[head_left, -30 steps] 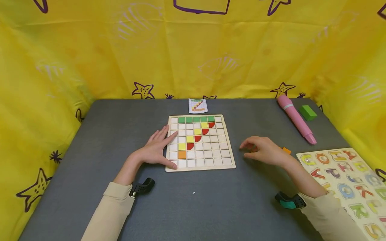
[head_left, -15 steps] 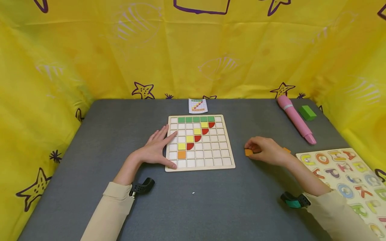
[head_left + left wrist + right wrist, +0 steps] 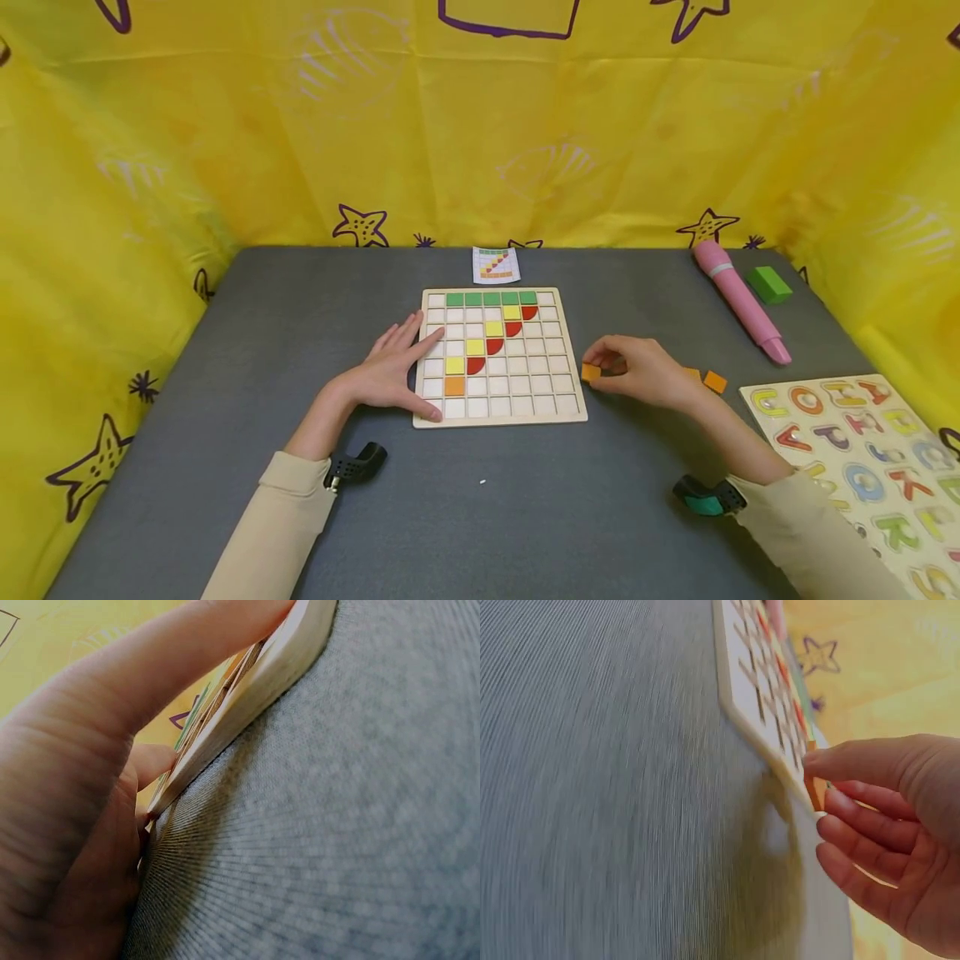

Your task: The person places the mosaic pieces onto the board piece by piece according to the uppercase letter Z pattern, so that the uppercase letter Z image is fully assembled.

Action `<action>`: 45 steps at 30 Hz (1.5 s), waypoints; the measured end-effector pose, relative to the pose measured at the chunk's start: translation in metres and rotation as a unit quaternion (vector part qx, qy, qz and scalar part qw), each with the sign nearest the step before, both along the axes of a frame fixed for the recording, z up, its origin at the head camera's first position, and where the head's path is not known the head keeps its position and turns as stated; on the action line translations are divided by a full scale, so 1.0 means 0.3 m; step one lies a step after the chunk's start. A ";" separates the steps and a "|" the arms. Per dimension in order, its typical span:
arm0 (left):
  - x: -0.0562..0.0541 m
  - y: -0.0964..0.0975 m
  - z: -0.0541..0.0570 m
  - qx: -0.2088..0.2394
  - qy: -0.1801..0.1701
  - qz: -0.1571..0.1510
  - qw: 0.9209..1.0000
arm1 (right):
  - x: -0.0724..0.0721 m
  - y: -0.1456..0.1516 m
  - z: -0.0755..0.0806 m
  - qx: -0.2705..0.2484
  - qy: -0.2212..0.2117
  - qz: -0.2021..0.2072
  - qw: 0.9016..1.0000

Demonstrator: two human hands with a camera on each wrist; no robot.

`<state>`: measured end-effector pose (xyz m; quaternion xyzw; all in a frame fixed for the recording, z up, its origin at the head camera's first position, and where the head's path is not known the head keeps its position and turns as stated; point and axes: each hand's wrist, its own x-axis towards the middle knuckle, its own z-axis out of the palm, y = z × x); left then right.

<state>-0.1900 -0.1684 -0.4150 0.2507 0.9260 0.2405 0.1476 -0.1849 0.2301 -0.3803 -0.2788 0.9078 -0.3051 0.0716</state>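
A wooden grid board (image 3: 525,408) lies mid-table, with green squares (image 3: 491,298) along its top row. Yellow squares (image 3: 475,347) and red quarter-round pieces (image 3: 495,346) step down diagonally to one orange square (image 3: 454,386). My left hand (image 3: 386,375) rests spread on the board's left edge, its thumb (image 3: 187,652) over the near corner in the left wrist view. Just off the board's right edge, my right hand (image 3: 637,371) pinches an orange square tile (image 3: 591,372) between thumb and fingers; the right wrist view shows this tile (image 3: 814,780) held on edge.
More orange tiles (image 3: 716,382) lie behind the right wrist. A wooden letter puzzle (image 3: 757,421) sits at the right, below a pink marker-shaped stick (image 3: 742,304) and a green block (image 3: 769,285). A small pattern card (image 3: 496,266) is behind the board.
My right hand has picked up an orange tile from the table and moved left with it to the board's right edge. The left hand has stayed on the board.
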 end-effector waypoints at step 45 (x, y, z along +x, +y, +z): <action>-0.006 -0.003 -0.007 -0.004 -0.002 -0.001 1.000 | 0.013 -0.354 -0.037 -0.108 0.005 0.092 0.990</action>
